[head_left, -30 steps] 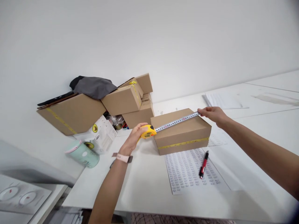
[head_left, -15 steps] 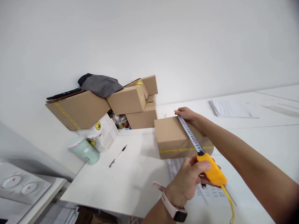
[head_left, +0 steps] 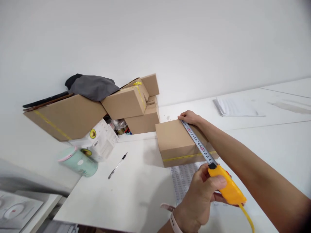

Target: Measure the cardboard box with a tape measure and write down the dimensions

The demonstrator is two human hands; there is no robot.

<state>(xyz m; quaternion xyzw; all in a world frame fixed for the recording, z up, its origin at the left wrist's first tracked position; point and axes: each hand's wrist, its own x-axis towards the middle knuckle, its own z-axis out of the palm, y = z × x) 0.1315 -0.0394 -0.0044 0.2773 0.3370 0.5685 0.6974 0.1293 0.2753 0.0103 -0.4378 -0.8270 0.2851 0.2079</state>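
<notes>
A brown cardboard box (head_left: 175,140) with a yellow strip lies on the white table (head_left: 136,191). My left hand (head_left: 202,194) is closed round a yellow tape measure (head_left: 228,189) held in front of the box's near edge. Its blade (head_left: 198,142) runs across the box top to the far edge. There my right hand (head_left: 190,117) pinches the blade's end against the box. A printed sheet (head_left: 182,178) lies under the box's front.
A black pen (head_left: 118,165) lies on the table left of the box. At the back left stand stacked cardboard boxes (head_left: 131,103), a grey cloth (head_left: 91,86), a white carton (head_left: 102,142) and a mint cup (head_left: 77,161) lying on its side. Papers (head_left: 234,106) lie far right.
A second ago the tape ran along the box's length, left hand at its left end. Now the tape crosses its width: my left hand is in front, my right at the far edge.
</notes>
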